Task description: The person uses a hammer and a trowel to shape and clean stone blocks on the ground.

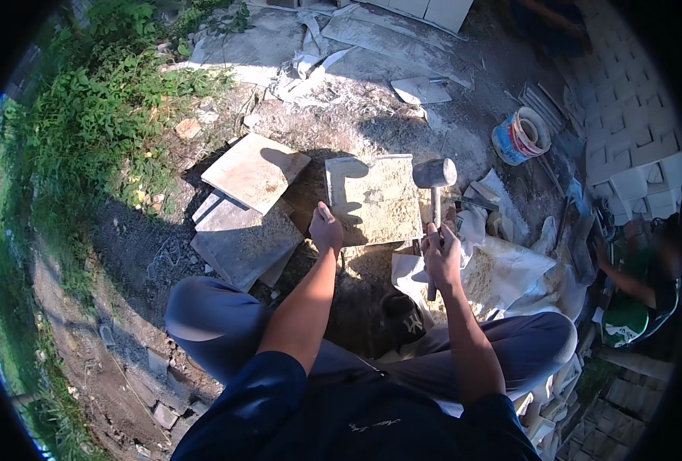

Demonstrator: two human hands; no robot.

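Observation:
My right hand (442, 255) is closed round the handle of a mallet (435, 174). The mallet stands head up, its dark rounded head over the right edge of a square tile (383, 201) coated with sandy, crumbly yellowish material. At that tile's lower left corner is my left hand (326, 229), its fingers curled closed; whatever may be in them is hidden. Shadows of the hand and mallet fall on the tile. To the left, a tan tile (255, 170) lies tilted over a grey tile (253, 238).
A bucket (521, 137) stands at the far right, near stacked pale blocks (625, 115). White sheeting (510, 265) lies crumpled right of the tile. Green plants (87, 115) grow at left. At the right edge another person's hand (602, 252) reaches toward a dark object.

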